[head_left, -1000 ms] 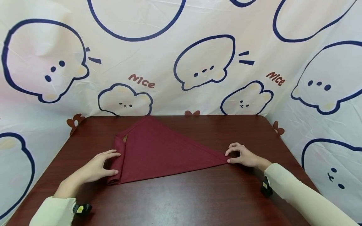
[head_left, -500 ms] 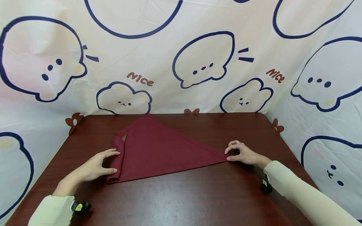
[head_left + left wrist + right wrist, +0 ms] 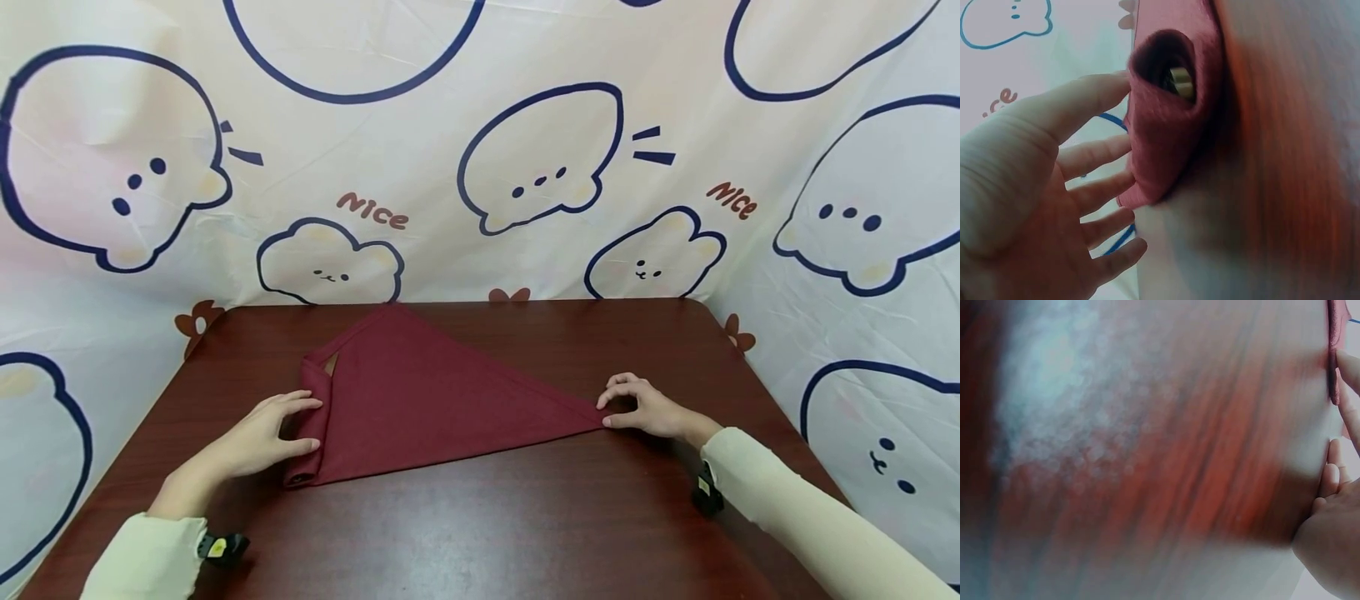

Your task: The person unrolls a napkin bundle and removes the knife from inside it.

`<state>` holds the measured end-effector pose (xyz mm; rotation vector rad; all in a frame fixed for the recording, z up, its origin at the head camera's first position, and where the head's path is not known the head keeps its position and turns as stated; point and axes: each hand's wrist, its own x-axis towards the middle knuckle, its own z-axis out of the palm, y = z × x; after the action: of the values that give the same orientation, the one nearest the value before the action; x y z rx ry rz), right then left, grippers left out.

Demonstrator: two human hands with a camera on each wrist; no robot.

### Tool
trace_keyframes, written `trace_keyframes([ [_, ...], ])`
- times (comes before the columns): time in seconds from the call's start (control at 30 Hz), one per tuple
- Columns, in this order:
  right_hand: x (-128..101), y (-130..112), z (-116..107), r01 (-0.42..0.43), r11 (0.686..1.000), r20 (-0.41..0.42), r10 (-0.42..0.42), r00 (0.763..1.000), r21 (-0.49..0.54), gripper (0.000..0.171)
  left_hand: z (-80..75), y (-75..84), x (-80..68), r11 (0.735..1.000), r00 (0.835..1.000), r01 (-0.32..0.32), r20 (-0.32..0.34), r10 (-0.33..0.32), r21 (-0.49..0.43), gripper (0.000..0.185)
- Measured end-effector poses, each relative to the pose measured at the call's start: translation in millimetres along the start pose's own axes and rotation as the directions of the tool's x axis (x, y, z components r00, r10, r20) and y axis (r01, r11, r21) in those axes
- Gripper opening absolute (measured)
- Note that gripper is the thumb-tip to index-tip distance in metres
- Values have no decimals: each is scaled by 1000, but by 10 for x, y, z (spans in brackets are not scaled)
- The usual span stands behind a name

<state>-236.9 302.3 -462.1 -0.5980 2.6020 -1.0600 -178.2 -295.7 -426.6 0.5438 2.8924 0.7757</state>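
Cartoon-printed backdrop cloth (image 3: 480, 125) hangs behind and beside your dark wooden tabletop (image 3: 480, 517), and on it lies the maroon napkin (image 3: 420, 400), folded to a triangle with its left edge rolled into a tube. Your left hand (image 3: 258, 442) rests against that roll (image 3: 307, 433), fingers straight along its outer side and thumb lying across its near end. Your right hand (image 3: 645, 408) sits at the triangle's right tip (image 3: 596, 419), fingertips and thumb curled together just at the point.

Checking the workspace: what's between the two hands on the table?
Head view: only the folded maroon cloth lies between the left hand and right hand, its rolled edge at the left hand.
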Motion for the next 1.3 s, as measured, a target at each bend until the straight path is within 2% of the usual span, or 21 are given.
trace_keyframes([
  [0.27, 1, -19, 0, 10, 1000, -4, -10, 1000, 0, 16, 50, 221, 75, 998, 1000, -21, -21, 23, 59, 58],
  [0.53, 17, -10, 1, 11, 1000, -11, -11, 1000, -8, 15, 192, 309, 128, 992, 1000, -15, 2, 15, 123, 58],
  [1.0, 9, 4, -7, -5, 1000, -3, 5, 1000, 7, 16, 274, 270, 111, 987, 1000, 4, -5, -3, 161, 61],
  [1.3, -10, 10, 3, -3, 1000, -4, 3, 1000, 9, 16, 275, 251, 92, 983, 1000, 16, -21, -13, 184, 62],
])
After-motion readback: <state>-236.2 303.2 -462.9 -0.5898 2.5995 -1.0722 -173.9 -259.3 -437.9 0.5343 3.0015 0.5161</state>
